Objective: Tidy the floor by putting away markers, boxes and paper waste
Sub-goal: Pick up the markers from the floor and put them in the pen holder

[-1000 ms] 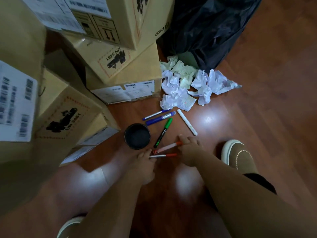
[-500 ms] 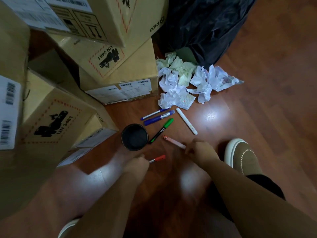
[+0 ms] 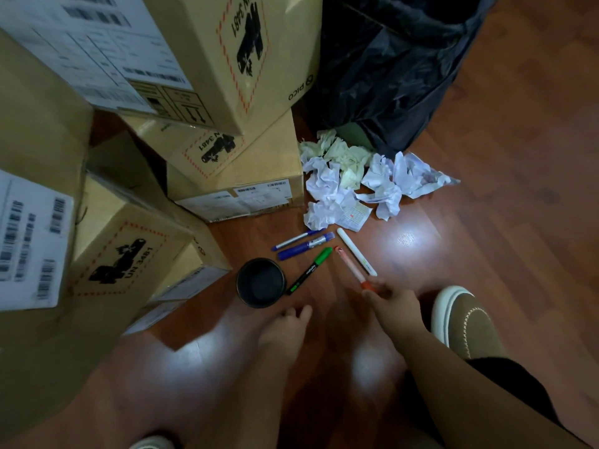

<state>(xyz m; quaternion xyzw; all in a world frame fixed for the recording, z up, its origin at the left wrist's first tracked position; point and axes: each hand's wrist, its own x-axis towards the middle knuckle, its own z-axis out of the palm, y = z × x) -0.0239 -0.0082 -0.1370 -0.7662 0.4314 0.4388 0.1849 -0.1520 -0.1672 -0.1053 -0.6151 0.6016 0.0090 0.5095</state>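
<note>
The right hand [image 3: 393, 303] pinches the orange-capped end of a pale pink marker [image 3: 350, 266], whose barrel slants up and away from the fingers toward its small reddish far tip, raised over the wooden floor [image 3: 505, 241]. Just beside it on the right lies a white pen [image 3: 356, 251], almost parallel and close to the fingertips, though contact cannot be judged. To the marker's left a green-capped black marker [image 3: 310, 270] lies at an angle, its lower end almost at the rim of a round black cup [image 3: 261, 282] that stands open-mouthed on the floor. Beyond it lie 2 more: a thick blue marker [image 3: 306, 246] with a white label and a thin blue-capped pen [image 3: 298, 238], side by side. The left hand [image 3: 285, 330] sits low near the floor just below the cup, fingers curled loosely toward it; whether it holds anything cannot be told from here. Farther back a heap of crumpled paper [image 3: 353, 186], white and pale yellow, rests against a black rubbish bag [image 3: 389, 66]. Cardboard boxes [image 3: 227, 150] with barcode labels and "UN 3481" marks are stacked along the left. A brown slipper [image 3: 466, 322] with a white sole is planted to the right of the right hand.
</note>
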